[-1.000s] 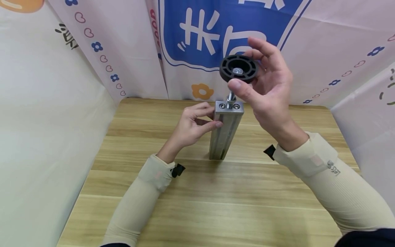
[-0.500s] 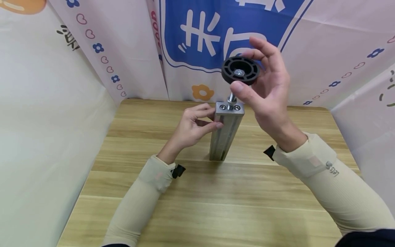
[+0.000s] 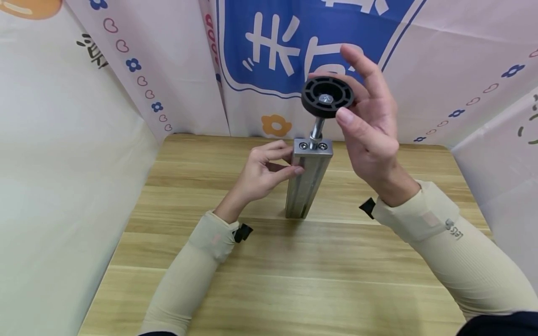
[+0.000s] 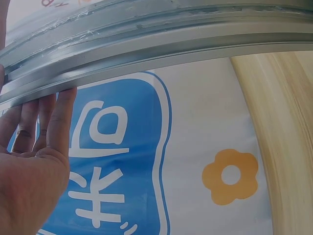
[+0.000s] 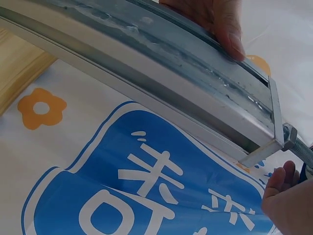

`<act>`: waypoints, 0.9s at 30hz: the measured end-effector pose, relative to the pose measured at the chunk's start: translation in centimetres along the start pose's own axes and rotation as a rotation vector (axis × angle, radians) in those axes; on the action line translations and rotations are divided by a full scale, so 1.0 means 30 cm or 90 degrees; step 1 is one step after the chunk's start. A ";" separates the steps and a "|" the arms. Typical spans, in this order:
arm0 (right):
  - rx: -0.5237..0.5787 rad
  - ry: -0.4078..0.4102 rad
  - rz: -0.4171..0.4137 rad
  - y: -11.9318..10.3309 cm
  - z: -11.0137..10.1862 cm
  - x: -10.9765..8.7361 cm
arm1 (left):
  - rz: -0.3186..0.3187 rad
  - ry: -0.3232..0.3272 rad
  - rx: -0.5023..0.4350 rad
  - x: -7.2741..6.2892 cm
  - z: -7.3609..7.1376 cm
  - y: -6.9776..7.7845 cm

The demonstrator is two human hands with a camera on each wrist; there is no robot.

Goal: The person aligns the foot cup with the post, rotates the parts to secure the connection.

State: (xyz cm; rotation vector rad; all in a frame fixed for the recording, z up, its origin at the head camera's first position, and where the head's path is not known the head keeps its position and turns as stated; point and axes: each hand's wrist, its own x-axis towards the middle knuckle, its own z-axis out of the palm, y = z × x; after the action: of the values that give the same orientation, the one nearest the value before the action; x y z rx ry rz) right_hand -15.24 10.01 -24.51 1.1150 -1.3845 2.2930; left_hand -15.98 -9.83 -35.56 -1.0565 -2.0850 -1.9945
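— Black round ribbed plastic foot pad (image 3: 327,96), where does it sit?

— At the top of a threaded silver metal stud (image 3: 315,132) that rises from the end plate of the upright silver aluminium profile bar (image 3: 306,179). The pad is well above the table, its ribbed underside facing the head camera, a shiny bolt end at its centre.

— And the right hand (image 3: 370,126)?

— It pinches the pad's rim: the thumb presses the near edge, the index finger appears to reach round the far edge (the pad hides its tip), and the other fingers stand straight and fanned out above. In the right wrist view only the heel of the hand and the stud's nut show at the frame's corner, so the grip itself cannot be read there.

— What steadies the bar?

— The left hand (image 3: 262,172). Its curled fingers and thumb pinch the bar just under the end plate. The left wrist view shows the fingers (image 4: 51,117) lying side by side against the bar's grooved face.

— Where does the bar stand?

— On end, on the light wooden table (image 3: 294,280), roughly at the middle, leaning slightly away from the person.

— Anything around it?

— White printed cloth walls (image 3: 168,70) close the table in on three sides, with a blue panel bearing white characters (image 3: 273,46) behind the pad and an orange flower (image 3: 275,124) low beside it. Both arms wear beige knit sleeves (image 3: 458,261).
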 end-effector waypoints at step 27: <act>-0.150 0.052 -0.040 0.012 0.011 0.002 | -0.004 -0.003 0.017 -0.002 -0.004 0.004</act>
State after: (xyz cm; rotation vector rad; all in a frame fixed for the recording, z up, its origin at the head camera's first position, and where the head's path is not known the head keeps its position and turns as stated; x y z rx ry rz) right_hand -15.31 9.54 -24.63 0.9657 -1.5183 2.0448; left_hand -15.91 -9.97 -35.46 -1.0523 -2.1126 -1.9636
